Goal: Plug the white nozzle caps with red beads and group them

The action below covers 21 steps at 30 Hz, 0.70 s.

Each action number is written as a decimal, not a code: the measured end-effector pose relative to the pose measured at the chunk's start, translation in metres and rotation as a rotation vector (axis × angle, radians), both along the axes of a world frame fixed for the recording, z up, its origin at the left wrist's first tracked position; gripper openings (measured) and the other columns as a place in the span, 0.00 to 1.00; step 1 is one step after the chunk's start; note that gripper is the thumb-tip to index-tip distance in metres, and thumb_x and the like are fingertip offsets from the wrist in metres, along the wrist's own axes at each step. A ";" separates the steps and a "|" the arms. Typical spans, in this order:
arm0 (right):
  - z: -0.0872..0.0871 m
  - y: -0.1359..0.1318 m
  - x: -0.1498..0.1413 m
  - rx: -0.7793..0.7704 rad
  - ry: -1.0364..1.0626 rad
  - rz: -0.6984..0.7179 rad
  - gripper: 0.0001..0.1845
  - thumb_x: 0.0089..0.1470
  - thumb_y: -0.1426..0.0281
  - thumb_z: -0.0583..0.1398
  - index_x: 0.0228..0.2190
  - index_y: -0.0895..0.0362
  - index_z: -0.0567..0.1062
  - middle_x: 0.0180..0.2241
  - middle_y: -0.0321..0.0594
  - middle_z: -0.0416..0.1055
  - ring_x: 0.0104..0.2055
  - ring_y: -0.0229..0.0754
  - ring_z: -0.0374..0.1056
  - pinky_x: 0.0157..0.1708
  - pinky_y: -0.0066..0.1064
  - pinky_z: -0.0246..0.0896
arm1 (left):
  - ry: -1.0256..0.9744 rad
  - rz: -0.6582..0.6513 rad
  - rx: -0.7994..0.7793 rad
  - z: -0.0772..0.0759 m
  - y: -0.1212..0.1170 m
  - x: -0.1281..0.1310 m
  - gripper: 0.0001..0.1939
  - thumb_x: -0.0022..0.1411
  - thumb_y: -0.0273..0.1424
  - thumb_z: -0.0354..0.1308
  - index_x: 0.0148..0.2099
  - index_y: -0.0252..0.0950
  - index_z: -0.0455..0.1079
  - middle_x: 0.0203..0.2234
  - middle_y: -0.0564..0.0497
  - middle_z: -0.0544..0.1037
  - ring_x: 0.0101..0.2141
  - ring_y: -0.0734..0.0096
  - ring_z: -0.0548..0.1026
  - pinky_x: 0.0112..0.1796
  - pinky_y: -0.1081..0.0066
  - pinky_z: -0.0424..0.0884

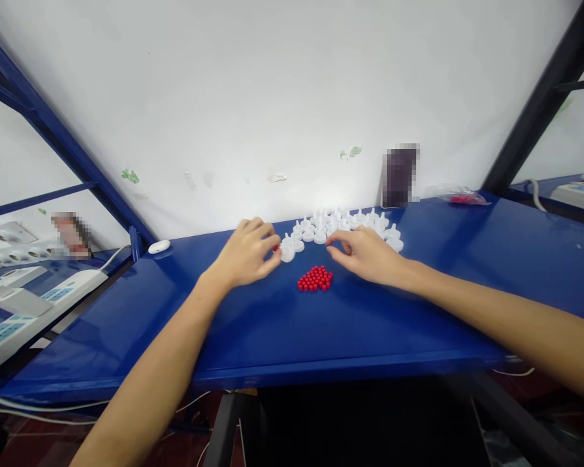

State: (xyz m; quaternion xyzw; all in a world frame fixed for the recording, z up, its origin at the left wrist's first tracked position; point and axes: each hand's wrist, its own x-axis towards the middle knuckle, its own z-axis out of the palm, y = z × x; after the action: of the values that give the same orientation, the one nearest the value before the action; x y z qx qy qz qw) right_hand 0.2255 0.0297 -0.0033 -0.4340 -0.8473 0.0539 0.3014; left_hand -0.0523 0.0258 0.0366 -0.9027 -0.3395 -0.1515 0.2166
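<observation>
My left hand is over the blue table, its thumb and index finger closed around a small red cap. Just right of those fingertips stand white nozzle caps, round-based with thin upright tips. My right hand is bent in a pinch at the front of the white group; whatever its fingertips may hold is too small to make out. Between the hands, closer to me, lies a tight cluster of red caps. A bit of red also shows behind my left hand, mostly hidden.
The blue table meets a white wall. A dark, blurred-out phone-like object leans there, and a clear bag with red pieces lies right. A white oval case sits left. Power strips and cables are beyond the left frame.
</observation>
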 end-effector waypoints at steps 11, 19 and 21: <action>-0.002 0.006 0.006 -0.106 -0.081 0.006 0.13 0.59 0.69 0.55 0.35 0.59 0.80 0.24 0.39 0.73 0.26 0.39 0.65 0.30 0.32 0.54 | -0.041 0.180 -0.125 0.013 0.007 -0.039 0.13 0.64 0.35 0.53 0.39 0.39 0.79 0.51 0.42 0.72 0.53 0.48 0.66 0.51 0.49 0.64; -0.007 0.006 0.004 -0.160 -0.103 0.105 0.12 0.57 0.71 0.56 0.35 0.59 0.80 0.24 0.38 0.74 0.25 0.39 0.66 0.29 0.31 0.55 | -0.030 0.216 -0.197 0.008 0.012 -0.040 0.13 0.65 0.37 0.54 0.39 0.40 0.79 0.52 0.42 0.72 0.56 0.46 0.65 0.52 0.46 0.64; -0.008 0.006 0.004 -0.158 -0.100 0.107 0.12 0.57 0.71 0.56 0.35 0.59 0.80 0.24 0.38 0.74 0.25 0.39 0.66 0.30 0.32 0.55 | -0.063 0.206 -0.164 0.007 0.013 -0.039 0.13 0.65 0.36 0.53 0.39 0.38 0.79 0.49 0.41 0.74 0.54 0.47 0.66 0.52 0.47 0.65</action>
State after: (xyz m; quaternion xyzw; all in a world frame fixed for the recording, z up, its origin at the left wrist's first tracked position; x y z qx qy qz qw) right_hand 0.2300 0.0360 -0.0111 -0.4127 -0.8763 0.1146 0.2204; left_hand -0.0914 0.0383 0.0441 -0.8725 -0.4482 -0.1286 0.1458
